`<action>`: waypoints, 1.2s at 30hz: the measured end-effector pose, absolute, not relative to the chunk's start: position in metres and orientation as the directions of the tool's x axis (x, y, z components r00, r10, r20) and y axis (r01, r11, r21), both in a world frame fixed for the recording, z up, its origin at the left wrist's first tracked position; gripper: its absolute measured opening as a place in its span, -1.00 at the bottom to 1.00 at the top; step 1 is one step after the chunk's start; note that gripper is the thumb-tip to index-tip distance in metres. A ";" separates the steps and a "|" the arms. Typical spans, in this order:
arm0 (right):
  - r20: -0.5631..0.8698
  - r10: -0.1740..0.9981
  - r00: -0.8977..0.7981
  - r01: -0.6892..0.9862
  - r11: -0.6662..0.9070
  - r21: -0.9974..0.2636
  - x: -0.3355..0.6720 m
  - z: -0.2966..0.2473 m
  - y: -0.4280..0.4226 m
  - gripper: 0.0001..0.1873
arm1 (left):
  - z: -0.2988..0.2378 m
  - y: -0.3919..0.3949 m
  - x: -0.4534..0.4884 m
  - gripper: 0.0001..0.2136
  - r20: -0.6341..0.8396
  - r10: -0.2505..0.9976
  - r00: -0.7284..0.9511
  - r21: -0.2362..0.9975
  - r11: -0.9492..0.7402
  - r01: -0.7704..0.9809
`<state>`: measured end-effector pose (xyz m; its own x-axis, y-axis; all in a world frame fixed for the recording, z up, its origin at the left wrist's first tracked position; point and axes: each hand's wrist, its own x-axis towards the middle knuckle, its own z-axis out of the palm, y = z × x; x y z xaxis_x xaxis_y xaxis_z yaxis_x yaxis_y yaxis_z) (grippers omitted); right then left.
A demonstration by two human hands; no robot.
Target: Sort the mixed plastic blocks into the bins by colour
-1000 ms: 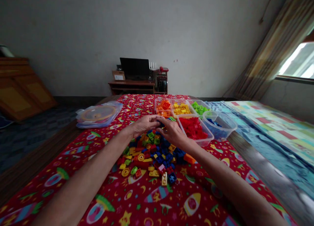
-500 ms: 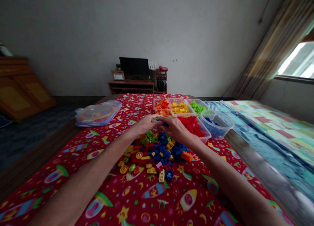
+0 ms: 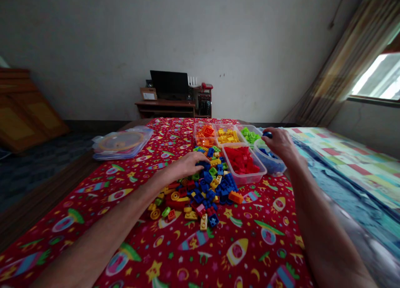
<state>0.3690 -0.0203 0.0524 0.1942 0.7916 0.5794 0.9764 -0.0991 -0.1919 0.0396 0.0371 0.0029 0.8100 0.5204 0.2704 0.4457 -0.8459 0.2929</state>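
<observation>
A pile of mixed coloured bricks [image 3: 200, 192] lies on the red patterned cloth [image 3: 237, 246]. My left hand [image 3: 189, 163] rests on the pile's far side, fingers curled on a blue brick [image 3: 200, 164]. My right hand [image 3: 279, 143] is over the round clear tub of blue bricks [image 3: 271, 162], pinching a small blue brick [image 3: 267, 134] at its fingertips. Beside the tub stands a clear box of red bricks [image 3: 242, 160]. Behind it are boxes of orange bricks [image 3: 204, 135], yellow bricks [image 3: 228, 136] and green bricks [image 3: 250, 135].
A stack of clear lids [image 3: 120, 142] lies at the table's left edge. A striped blue and multicoloured cloth [image 3: 350, 163] covers the surface to the right. A low desk with a dark monitor [image 3: 170, 83] stands against the far wall. A window [image 3: 378, 78] is at right.
My right hand left the pile, where both hands were together, and moved right to the blue tub with a blue brick. My left hand lowered onto the pile.
</observation>
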 end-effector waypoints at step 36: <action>0.299 0.776 -0.555 0.805 0.592 -0.043 0.232 -0.001 -0.035 -0.69 | -0.003 0.070 0.008 -0.75 0.061 0.797 0.600 0.282 -0.591 0.756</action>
